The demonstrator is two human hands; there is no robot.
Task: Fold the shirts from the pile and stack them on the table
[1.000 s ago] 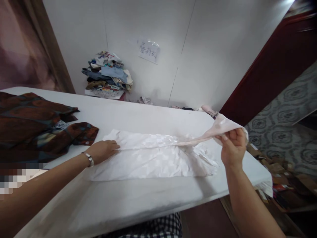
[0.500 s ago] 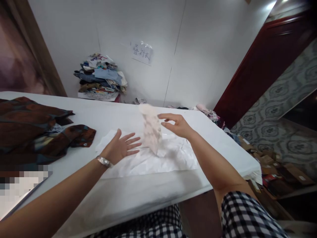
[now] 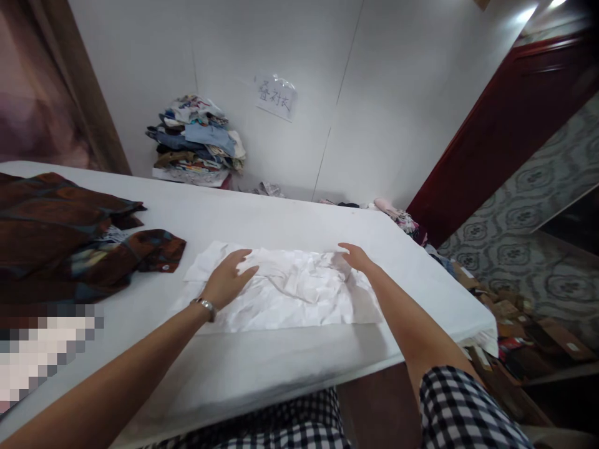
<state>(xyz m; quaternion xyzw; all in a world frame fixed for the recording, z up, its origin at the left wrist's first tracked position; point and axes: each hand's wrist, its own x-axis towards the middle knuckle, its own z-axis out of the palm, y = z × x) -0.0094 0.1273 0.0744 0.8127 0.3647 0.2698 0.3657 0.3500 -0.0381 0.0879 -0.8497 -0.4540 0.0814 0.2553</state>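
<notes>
A white garment (image 3: 306, 305), probably a shirt, lies on the white-covered table (image 3: 299, 218) as a wide, low, wrinkled strip. A loose fold of its cloth runs across the middle. My left hand (image 3: 228, 279) rests over the garment's left part, thumb and fingers apart, with nothing seen between them. At the far right corner of the garment is my right hand (image 3: 359, 258), its fingers stretched toward the edge and at least close to the cloth. Its thumb is mostly hidden.
A brown plaid shirt (image 3: 70, 231) lies on the table's left side. Beyond the far edge stands a tall pile of folded clothes (image 3: 199, 140). More clothes (image 3: 397, 215) lie past the far right corner. Cardboard boxes (image 3: 556, 337) are on the right.
The raised pale flap of cloth has dropped onto the garment. My left hand has turned palm down over the left part; my right hand has moved right and lower, to the far right corner.
</notes>
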